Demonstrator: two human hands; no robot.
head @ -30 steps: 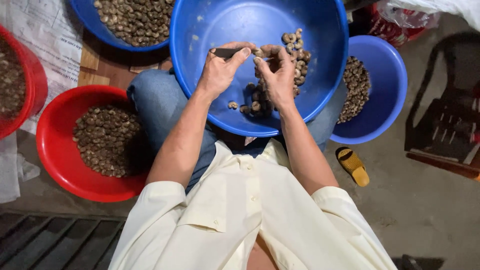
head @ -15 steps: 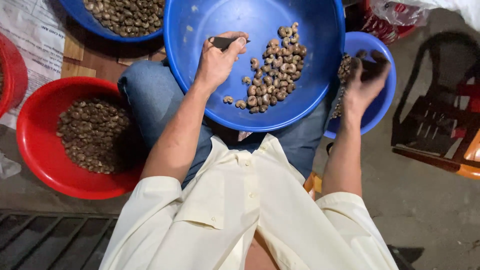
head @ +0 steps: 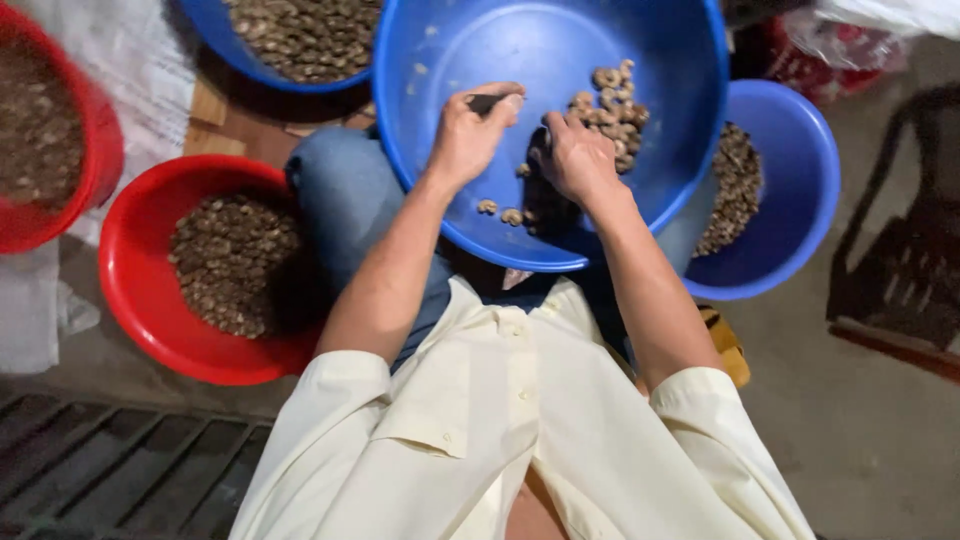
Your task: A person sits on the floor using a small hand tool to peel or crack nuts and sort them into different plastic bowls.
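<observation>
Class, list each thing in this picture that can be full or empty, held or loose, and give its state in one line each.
Large blue plastic basin on the lap: partly filled with curved brown nuts.
Left hand: closed on a small dark tool.
Right hand: in the nuts, fingers curled.
Smaller blue plastic bowl: partly filled.
Round red plastic basin: partly filled.
Blue bowl at top: holds nuts.

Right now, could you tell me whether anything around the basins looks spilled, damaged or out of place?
Nothing stands out. The nuts lie inside the big blue basin on the lap; both hands work over it, the left hand holding a small dark tool.
</observation>
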